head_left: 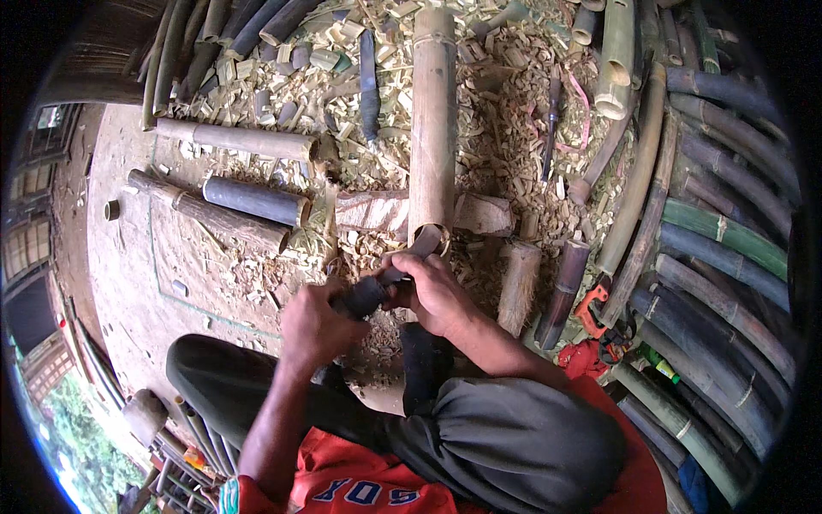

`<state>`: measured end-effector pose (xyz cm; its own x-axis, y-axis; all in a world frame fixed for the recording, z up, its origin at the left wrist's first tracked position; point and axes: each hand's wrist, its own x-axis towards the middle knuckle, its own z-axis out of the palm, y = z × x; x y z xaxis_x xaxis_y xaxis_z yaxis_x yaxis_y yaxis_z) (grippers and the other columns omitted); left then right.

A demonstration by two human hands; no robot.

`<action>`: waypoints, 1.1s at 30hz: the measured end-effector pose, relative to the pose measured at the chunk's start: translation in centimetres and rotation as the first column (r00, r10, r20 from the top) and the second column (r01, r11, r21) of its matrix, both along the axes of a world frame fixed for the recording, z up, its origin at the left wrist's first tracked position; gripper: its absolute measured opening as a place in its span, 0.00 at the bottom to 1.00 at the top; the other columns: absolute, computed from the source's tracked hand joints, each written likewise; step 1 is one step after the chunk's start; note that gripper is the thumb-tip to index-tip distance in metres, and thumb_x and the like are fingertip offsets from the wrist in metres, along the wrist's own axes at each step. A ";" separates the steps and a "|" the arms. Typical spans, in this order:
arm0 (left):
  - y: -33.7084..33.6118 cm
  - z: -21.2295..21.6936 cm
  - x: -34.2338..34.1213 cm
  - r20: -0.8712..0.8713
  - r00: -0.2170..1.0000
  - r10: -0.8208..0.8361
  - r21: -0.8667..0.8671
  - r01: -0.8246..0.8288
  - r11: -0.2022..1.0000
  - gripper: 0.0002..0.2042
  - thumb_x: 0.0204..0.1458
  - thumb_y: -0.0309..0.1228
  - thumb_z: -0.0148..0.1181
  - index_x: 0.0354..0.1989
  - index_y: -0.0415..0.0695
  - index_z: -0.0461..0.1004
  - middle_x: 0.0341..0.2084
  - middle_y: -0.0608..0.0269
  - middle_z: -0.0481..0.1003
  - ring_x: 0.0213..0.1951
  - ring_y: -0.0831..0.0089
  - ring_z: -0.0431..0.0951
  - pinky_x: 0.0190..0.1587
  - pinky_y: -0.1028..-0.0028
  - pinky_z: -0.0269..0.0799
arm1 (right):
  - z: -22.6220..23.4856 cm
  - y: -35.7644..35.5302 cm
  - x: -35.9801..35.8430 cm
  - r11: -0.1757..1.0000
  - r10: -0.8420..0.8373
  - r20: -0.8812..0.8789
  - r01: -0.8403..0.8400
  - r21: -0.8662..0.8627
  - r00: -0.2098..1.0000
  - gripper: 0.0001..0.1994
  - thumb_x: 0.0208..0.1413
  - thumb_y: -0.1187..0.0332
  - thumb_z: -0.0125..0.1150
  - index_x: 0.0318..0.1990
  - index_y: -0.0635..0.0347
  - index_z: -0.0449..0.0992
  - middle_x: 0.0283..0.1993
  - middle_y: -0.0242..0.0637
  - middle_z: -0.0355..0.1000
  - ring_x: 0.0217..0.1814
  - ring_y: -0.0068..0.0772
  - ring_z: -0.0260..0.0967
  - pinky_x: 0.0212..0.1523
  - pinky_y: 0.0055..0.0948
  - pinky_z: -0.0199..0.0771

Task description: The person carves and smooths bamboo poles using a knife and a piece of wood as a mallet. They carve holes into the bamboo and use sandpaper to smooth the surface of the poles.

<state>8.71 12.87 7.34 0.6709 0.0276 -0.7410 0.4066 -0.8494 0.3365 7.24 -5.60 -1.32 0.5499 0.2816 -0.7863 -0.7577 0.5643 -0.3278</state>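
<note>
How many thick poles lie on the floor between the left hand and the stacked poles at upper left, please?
3: a pale pole farthest from the left hand, a dark pole in the middle, a rough brown pole nearest. Chips may hide others.

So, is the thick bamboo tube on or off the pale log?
On, it seems: the bamboo tube crosses over the log, hiding its middle, while wood shows on either side. Their actual contact is hidden.

Dk blue letters w/ white edging (361, 493), on red shirt (351, 454), nr btm edge of view
</note>
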 end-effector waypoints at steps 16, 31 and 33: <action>-3.9 2.7 1.4 0.055 0.442 -0.895 -0.224 0.879 0.421 0.11 0.53 0.38 0.66 0.35 0.41 0.78 0.27 0.55 0.81 0.31 0.57 0.85 0.33 0.57 0.79 | -4.2 -1.9 -8.3 0.998 0.029 0.028 -0.028 -0.061 0.999 0.16 0.67 0.60 0.53 0.56 0.57 0.73 0.51 0.41 0.78 0.59 0.39 0.72 0.63 0.42 0.69; -16.4 -6.7 5.5 0.673 0.720 -0.170 -0.485 0.603 0.634 0.42 0.42 0.20 0.67 0.70 0.52 0.60 0.65 0.28 0.57 0.61 0.34 0.69 0.61 0.51 0.73 | 3.4 -13.6 7.3 -0.392 0.905 -0.412 -0.168 -0.904 0.104 0.21 0.52 0.61 0.66 0.52 0.59 0.73 0.50 0.46 0.76 0.54 0.48 0.74 0.55 0.43 0.74; -15.2 -6.4 5.9 0.608 0.793 0.048 -0.615 0.432 0.659 0.43 0.40 0.18 0.66 0.71 0.52 0.61 0.65 0.25 0.55 0.63 0.33 0.67 0.64 0.51 0.71 | 4.5 -11.7 10.5 -0.479 0.878 -0.475 -0.071 -0.875 -0.064 0.21 0.45 0.61 0.69 0.48 0.57 0.74 0.47 0.45 0.76 0.51 0.49 0.74 0.54 0.44 0.74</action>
<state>14.64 -2.31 0.99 0.8626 -0.5055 0.0189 -0.1894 -0.2880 0.9387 17.73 -17.34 3.18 0.7274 0.3656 -0.5807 0.3352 -0.9277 -0.1642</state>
